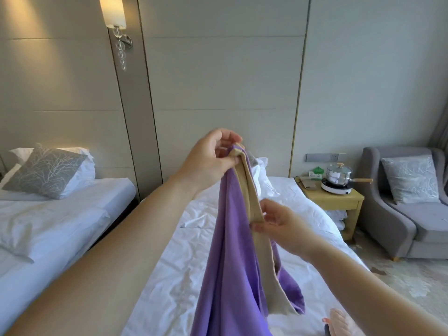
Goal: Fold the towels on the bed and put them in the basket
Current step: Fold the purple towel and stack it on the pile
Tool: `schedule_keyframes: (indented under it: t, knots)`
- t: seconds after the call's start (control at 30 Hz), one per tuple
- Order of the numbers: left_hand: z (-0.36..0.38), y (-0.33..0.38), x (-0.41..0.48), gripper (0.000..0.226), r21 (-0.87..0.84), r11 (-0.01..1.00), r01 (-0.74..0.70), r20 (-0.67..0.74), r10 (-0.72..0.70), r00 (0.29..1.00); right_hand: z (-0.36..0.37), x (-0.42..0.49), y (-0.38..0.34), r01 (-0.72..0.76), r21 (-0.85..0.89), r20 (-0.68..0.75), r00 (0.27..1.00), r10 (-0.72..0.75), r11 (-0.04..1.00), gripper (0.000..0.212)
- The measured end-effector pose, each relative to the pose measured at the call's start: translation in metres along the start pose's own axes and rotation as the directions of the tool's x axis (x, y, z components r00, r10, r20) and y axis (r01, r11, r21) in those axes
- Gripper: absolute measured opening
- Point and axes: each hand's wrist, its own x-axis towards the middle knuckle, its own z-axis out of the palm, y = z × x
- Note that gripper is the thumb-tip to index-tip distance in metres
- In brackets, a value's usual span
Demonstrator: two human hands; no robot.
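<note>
A purple towel (pixel 230 251) with a beige border hangs in the air above the white bed (pixel 189 270). My left hand (pixel 208 161) pinches its top corner, held high. My right hand (pixel 278 224) is lower and grips the beige border between thumb and fingers. The towel's lower part drops out of the bottom of the frame. No basket is in view.
A second bed with a grey patterned pillow (pixel 46 173) stands at the left. Right of my bed is a yellow nightstand (pixel 339 202) carrying a steel pot on a small cooker (pixel 339 178). A grey armchair (pixel 407 202) fills the right. A foot (pixel 341 321) shows at the bottom.
</note>
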Motion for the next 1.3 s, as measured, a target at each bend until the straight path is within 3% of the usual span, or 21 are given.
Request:
schedule_keyframes:
  t: [0.17, 0.33, 0.5, 0.63, 0.73, 0.83, 0.9, 1.1, 1.23, 1.3]
  knots:
    - [-0.017, 0.018, 0.027, 0.035, 0.064, 0.994, -0.090, -0.175, 0.100, 0.980, 0.007, 0.005, 0.013, -0.085, -0.265, 0.154, 0.980, 0.129, 0.960, 0.009]
    - [-0.045, 0.017, 0.045, 0.024, 0.130, 0.989, -0.075, -0.408, 0.122, 0.905, -0.005, 0.001, 0.039, -0.202, -0.613, 0.139, 0.924, 0.356, 0.764, 0.033]
    - [-0.085, -0.031, 0.033, 0.021, 0.130, 0.985, 0.117, -0.603, -0.015, 0.798, -0.044, -0.015, 0.063, -0.223, -0.812, 0.033, 0.906, 0.423, 0.540, 0.031]
    - [-0.102, -0.075, 0.011, 0.021, 0.106, 0.957, 0.270, -0.650, -0.139, 0.747, -0.071, -0.027, 0.078, -0.287, -0.794, -0.030, 0.899, 0.437, 0.536, 0.028]
    - [-0.105, -0.096, -0.001, 0.021, 0.088, 0.937, 0.338, -0.661, -0.199, 0.724, -0.074, -0.026, 0.079, -0.247, -0.806, -0.050, 0.934, 0.353, 0.538, 0.027]
    - [-0.112, -0.110, -0.012, 0.023, 0.114, 0.901, 0.418, -0.681, -0.236, 0.694, -0.079, -0.022, 0.073, -0.311, -0.656, -0.208, 0.951, 0.231, 0.688, 0.018]
    - [-0.119, -0.118, -0.018, 0.022, 0.154, 0.883, 0.444, -0.684, -0.230, 0.693, -0.090, -0.015, 0.061, -0.313, -0.620, -0.311, 0.940, 0.142, 0.720, 0.012]
    - [-0.141, -0.108, 0.000, 0.030, 0.228, 0.893, 0.388, -0.673, -0.144, 0.726, -0.136, 0.028, -0.006, -0.157, -0.674, -0.412, 0.891, -0.191, 0.722, 0.009]
    - [-0.163, -0.088, 0.022, 0.037, 0.349, 0.860, 0.373, -0.677, -0.044, 0.735, -0.162, 0.050, -0.048, -0.078, -0.709, -0.362, 0.893, -0.266, 0.701, 0.011]
    - [-0.169, -0.075, 0.032, 0.034, 0.412, 0.834, 0.367, -0.674, 0.008, 0.739, -0.174, 0.058, -0.064, -0.075, -0.786, -0.310, 0.906, -0.287, 0.614, 0.017]
